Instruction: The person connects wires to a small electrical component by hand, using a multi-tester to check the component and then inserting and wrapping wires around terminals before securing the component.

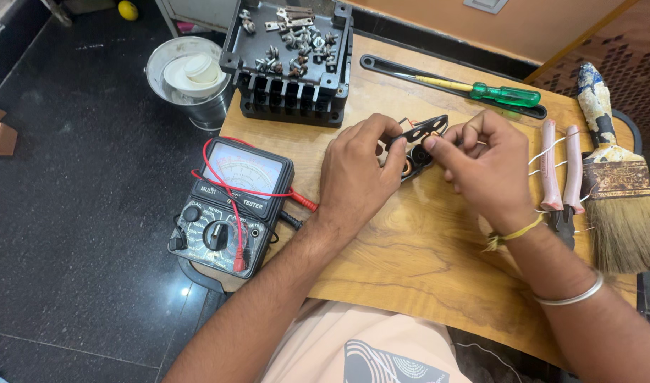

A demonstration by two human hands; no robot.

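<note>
- My left hand [357, 174] and right hand [485, 167] meet at the middle of the wooden tabletop [410, 248], both pinched on the small black electrical part with copper windings [419, 145], held just above the wood.
- My left fingers clamp its near end; my right thumb and forefinger grip the flat black bracket at its top, with thin copper wire running off toward 3 o'clock.
- By my judgement the work is midway: the black ribbed housing with its tray of loose metal screws [289, 57] sits opened at 11 o'clock, nothing put back yet.
- The analog multimeter with red and black leads [229, 206] lies at 9 o'clock, leads coiled over it, not touching the part.
- Untouched: green-handled screwdriver [481, 91] at 1 o'clock, pink-handled pliers [560, 177] and worn paintbrush [616, 184] at 3 o'clock.
- A steel bucket [190, 78] stands on the floor at 10 o'clock.
</note>
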